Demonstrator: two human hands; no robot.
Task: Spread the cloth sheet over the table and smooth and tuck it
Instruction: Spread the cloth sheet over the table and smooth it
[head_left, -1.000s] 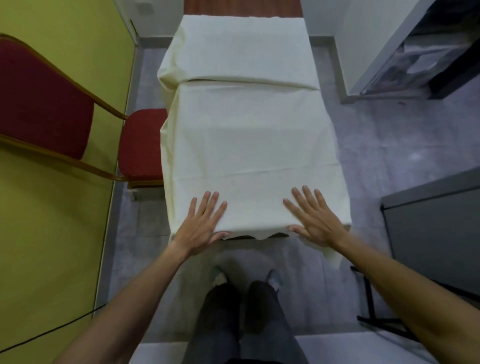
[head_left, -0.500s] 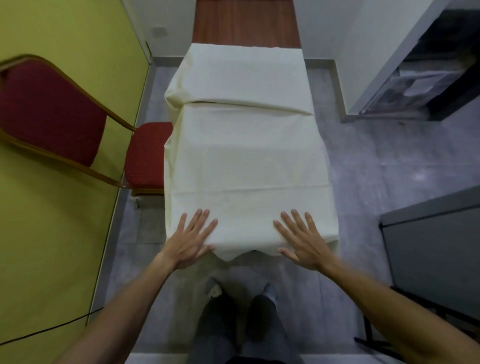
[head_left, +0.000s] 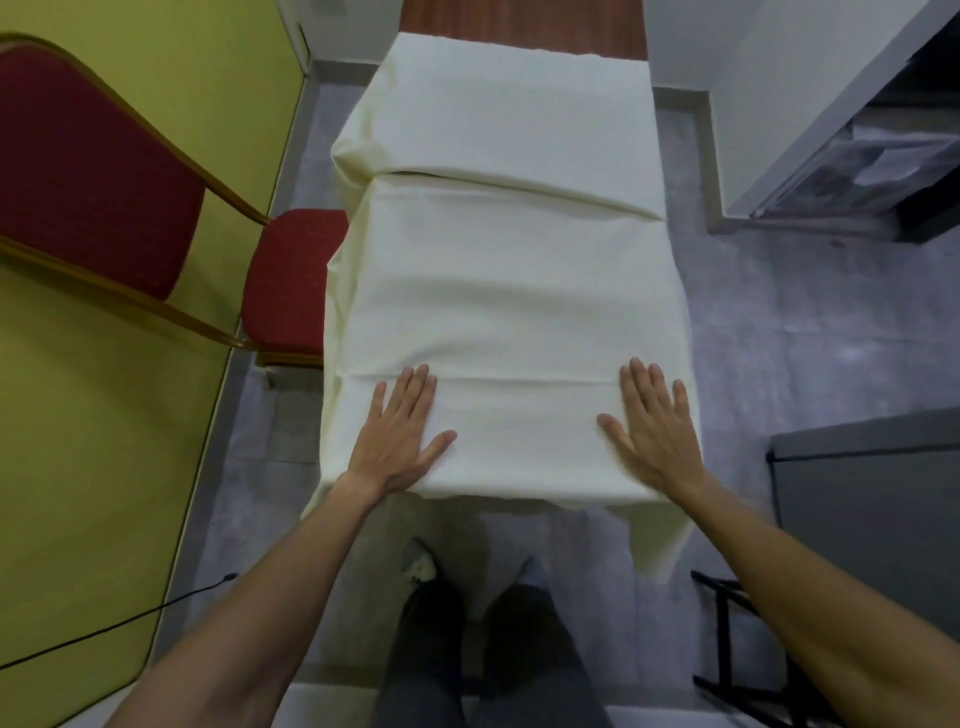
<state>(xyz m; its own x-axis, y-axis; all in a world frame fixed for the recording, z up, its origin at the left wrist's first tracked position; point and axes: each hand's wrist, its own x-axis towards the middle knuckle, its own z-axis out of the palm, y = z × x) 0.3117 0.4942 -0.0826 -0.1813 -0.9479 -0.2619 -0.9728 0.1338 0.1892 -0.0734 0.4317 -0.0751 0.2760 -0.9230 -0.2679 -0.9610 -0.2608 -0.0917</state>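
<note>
Cream cloth (head_left: 509, 270) already lay over the table, hiding it except a brown strip at the far end (head_left: 519, 21), and hung down both sides. One raised fold crossed the far part and a faint crease the near part (so smoothing looked unfinished, and tucking not yet begun). Left hand (head_left: 397, 436) and right hand (head_left: 652, 434) lay open and flat, palms down, fingers spread and pointing away, near the near edge, gripping nothing.

- The table (head_left: 519, 21) is hidden under the sheet (head_left: 509, 291), bar its far end.
- The chair (head_left: 93, 176) is cut off at the left edge.
- The right hand (head_left: 652, 431) is slightly blurred.
</note>
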